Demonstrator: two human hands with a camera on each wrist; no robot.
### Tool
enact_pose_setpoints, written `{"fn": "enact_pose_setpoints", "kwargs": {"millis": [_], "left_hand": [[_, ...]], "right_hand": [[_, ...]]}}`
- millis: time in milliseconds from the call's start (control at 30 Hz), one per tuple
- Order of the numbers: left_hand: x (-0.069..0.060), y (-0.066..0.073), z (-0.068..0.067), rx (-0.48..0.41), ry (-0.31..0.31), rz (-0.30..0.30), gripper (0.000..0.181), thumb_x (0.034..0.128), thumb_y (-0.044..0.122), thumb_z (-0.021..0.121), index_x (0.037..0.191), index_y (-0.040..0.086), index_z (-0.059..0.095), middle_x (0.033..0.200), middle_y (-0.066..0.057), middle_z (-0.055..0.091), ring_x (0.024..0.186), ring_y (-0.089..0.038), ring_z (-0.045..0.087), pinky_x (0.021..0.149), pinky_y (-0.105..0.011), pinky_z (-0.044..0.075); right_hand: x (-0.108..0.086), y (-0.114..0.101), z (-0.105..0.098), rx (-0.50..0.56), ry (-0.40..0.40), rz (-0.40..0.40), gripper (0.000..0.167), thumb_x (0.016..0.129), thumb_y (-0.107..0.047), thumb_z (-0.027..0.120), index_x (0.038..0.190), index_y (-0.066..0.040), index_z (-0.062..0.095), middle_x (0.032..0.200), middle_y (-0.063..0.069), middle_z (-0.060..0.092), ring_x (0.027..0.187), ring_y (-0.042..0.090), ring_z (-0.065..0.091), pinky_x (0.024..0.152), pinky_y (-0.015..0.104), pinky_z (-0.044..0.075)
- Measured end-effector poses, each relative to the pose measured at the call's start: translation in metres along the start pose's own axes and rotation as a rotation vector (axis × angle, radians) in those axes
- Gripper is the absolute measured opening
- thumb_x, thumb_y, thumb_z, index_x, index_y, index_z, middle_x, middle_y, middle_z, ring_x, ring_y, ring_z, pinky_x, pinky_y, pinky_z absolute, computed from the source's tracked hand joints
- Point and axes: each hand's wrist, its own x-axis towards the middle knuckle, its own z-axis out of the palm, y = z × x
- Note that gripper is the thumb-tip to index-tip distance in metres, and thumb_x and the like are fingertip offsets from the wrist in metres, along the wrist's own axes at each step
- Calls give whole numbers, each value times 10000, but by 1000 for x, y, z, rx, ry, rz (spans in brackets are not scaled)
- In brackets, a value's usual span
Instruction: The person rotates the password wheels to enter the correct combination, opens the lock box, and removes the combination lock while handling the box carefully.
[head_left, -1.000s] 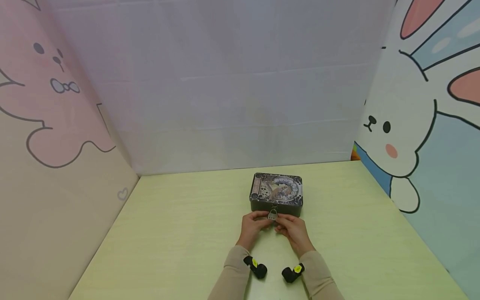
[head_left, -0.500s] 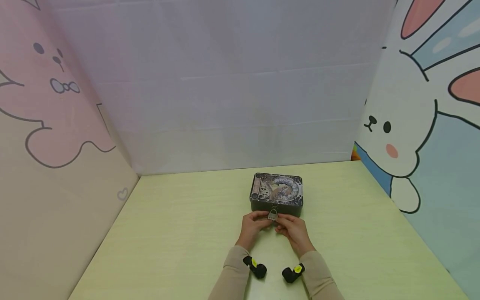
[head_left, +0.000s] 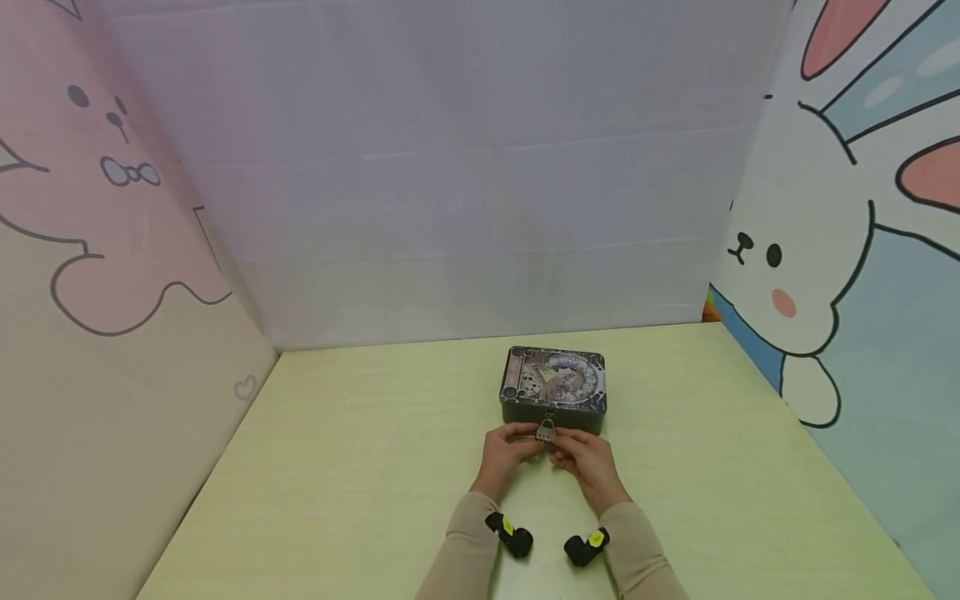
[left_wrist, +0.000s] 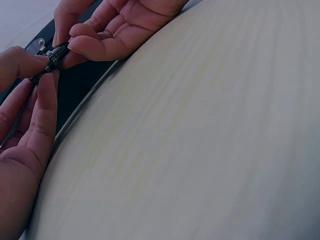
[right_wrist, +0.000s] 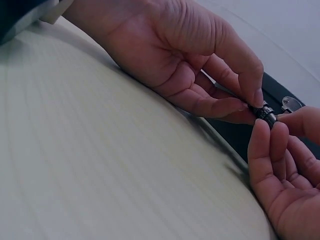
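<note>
A small metal combination padlock [head_left: 546,431] hangs from the front clasp of a dark decorated tin box [head_left: 553,379]. My left hand [head_left: 504,457] pinches the padlock's left end between thumb and fingers. From the other side, my right hand [head_left: 590,467] pinches its right end. Both wrist views show the dark numbered dials of the padlock [left_wrist: 52,59] between the fingertips of the two hands. In the right wrist view, the clasp plate [right_wrist: 290,104] shows beside the padlock. Fingers cover part of the lock, and its digits are too small to read.
The box stands on a pale yellow-green table [head_left: 360,467], towards its back edge. A white sheet [head_left: 480,183] hangs behind it. Walls with cartoon animals flank the table left and right. Black camera mounts [head_left: 587,547] sit on both wrists.
</note>
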Motion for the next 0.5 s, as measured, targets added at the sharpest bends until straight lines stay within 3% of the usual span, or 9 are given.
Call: {"fn": "enact_pose_setpoints", "kwargs": {"millis": [167, 500], "left_hand": [[3, -9, -1, 15, 9, 15, 288, 815, -48, 757, 1091, -108, 698, 951, -181, 738, 782, -131, 703, 657, -247, 552], [1, -6, 0, 26, 21, 0, 284, 823, -32, 766, 1095, -88, 709, 950, -175, 740, 787, -136, 707, 656, -239, 548]], "right_hand": [[0, -1, 0, -3, 2, 5, 213, 923, 93, 594, 1116, 164, 647, 736, 63, 666, 582, 124, 600, 579, 250, 559], [0, 0, -1, 4, 4, 9, 181, 926, 95, 591, 1081, 139, 672, 734, 63, 670, 578, 124, 603, 579, 249, 560]]}}
